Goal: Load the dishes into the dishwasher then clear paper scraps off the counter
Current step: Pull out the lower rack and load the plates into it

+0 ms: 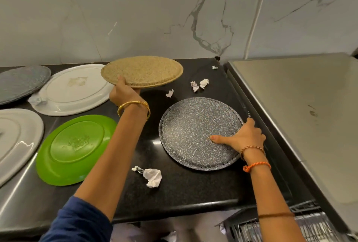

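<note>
Speckled grey round plate (195,131) lies near on the black counter (184,187), my right hand (244,137) gripping its edge; farther, my left hand (122,93) holds the speckled tan round plate (143,71) aloft. Loading's under way; I'd judge both go next into the dishwasher rack (302,224).

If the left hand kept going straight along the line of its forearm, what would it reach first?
Holding the tan plate above the counter, the left hand points up and away toward the marble wall. Nothing else shows in that line, so probably the wall, plate rim leading; depth is unclear.
</note>
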`<state>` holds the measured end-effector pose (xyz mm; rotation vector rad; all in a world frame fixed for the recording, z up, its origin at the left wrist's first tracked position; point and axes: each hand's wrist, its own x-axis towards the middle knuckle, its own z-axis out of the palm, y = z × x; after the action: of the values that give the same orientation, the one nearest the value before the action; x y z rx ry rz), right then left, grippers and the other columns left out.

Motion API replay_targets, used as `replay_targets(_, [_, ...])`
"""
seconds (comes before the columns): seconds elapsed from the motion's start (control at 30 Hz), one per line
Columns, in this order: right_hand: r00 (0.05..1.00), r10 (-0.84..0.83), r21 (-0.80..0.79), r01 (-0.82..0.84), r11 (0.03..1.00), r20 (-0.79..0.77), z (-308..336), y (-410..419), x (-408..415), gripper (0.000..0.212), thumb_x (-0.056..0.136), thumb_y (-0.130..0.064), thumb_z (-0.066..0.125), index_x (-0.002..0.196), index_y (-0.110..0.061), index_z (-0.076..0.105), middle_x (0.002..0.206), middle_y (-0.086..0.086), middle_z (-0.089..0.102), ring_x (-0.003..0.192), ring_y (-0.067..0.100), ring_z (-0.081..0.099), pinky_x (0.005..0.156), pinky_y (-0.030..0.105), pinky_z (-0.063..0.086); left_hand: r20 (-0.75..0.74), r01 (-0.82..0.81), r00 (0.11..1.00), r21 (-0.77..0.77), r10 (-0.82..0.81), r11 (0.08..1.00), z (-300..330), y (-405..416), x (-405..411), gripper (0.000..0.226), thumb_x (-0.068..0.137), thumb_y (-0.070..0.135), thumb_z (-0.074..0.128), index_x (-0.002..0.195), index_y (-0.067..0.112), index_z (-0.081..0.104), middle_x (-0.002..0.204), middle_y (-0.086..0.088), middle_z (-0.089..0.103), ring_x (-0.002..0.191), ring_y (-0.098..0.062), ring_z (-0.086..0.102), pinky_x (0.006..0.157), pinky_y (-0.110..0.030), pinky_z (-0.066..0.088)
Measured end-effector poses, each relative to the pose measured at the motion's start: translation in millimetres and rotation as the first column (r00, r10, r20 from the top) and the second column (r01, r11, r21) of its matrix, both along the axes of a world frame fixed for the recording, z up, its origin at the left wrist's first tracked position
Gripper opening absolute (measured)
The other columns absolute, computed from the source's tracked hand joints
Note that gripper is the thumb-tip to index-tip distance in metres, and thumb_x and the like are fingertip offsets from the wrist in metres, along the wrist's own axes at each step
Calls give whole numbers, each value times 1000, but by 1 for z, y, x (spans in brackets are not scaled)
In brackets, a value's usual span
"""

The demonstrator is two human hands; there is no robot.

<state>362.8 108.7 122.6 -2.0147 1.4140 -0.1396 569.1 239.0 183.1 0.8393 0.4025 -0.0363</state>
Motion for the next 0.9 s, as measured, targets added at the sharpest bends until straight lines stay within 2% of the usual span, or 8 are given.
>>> replay_targets(0.17, [999, -24, 11, 23, 1000, 47, -5, -4, -3, 115, 32, -58, 86, 124, -3, 45, 130, 17, 48, 122, 35, 41, 98, 40, 39, 1, 9, 1000, 6, -9, 1000, -7, 5, -4, 17, 90, 6, 54, 105, -2, 58, 91, -12, 60, 75, -19, 61, 59, -29, 57])
replay_targets(0.33, [963, -63, 21, 60, 998, 263, -4, 3, -14, 106, 33, -48, 90, 118, -3, 45, 123, 13, 52, 113, 31, 51, 92, 40, 47, 10, 33, 999, 20, -33, 999, -13, 9, -15, 24, 90, 9, 54, 111, -3, 57, 101, -14, 61, 88, -22, 63, 70, -34, 58])
replay_targets(0.5, [851, -158, 127, 108, 986, 501, -19, 18, -25, 90, 44, -33, 92, 116, -4, 46, 116, 9, 58, 103, 25, 58, 86, 33, 49, 3, 52, 999, 31, -52, 998, -17, 15, -34, 8, 92, 10, 53, 90, 3, 56, 84, -6, 60, 89, -23, 61, 78, -41, 57])
replay_targets(0.6, [737, -255, 263, 108, 959, 626, -24, 18, -28, 63, 56, -17, 87, 109, -4, 55, 110, 11, 63, 91, 21, 62, 77, 29, 54, -3, 61, 998, 10, -61, 998, -22, 24, -46, 7, 92, 10, 52, 94, 4, 56, 80, -5, 58, 86, -22, 59, 72, -38, 56])
replay_targets(0.67, [603, -384, 437, 65, 897, 699, -19, 14, -31, 44, 69, -5, 77, 108, -2, 59, 108, 13, 64, 80, 17, 62, 63, 20, 55, -2, 89, 996, -5, -89, 996, -27, 32, -53, 12, 93, 11, 51, 82, 6, 55, 79, -5, 58, 79, -19, 59, 65, -34, 54])
replay_targets(0.77, [442, -560, 623, 5, 783, 700, -15, 16, -45, 38, 78, -3, 68, 115, -4, 58, 106, 12, 61, 82, 17, 61, 60, 21, 51, 15, 134, 991, -10, -134, 991, -35, 41, -63, 17, 95, 14, 49, 79, 13, 54, 79, -3, 58, 72, -14, 58, 66, -33, 53])
replay_targets(0.83, [378, -630, 688, -26, 725, 679, -19, 24, -59, 40, 79, -5, 67, 117, -6, 57, 110, 12, 62, 90, 22, 61, 65, 26, 49, 4, 147, 989, -31, -147, 989, -41, 45, -66, 13, 96, 18, 47, 95, 11, 58, 82, 0, 59, 75, -13, 58, 77, -36, 54])
replay_targets(0.9, [247, -687, 717, -53, 695, 683, -18, 33, -76, 44, 68, -12, 75, 110, -8, 60, 110, 13, 65, 90, 23, 64, 66, 31, 51, 1, 212, 977, -29, -212, 977, -38, 44, -69, 28, 96, 24, 45, 119, 10, 55, 91, 1, 61, 85, -15, 61, 85, -37, 54])
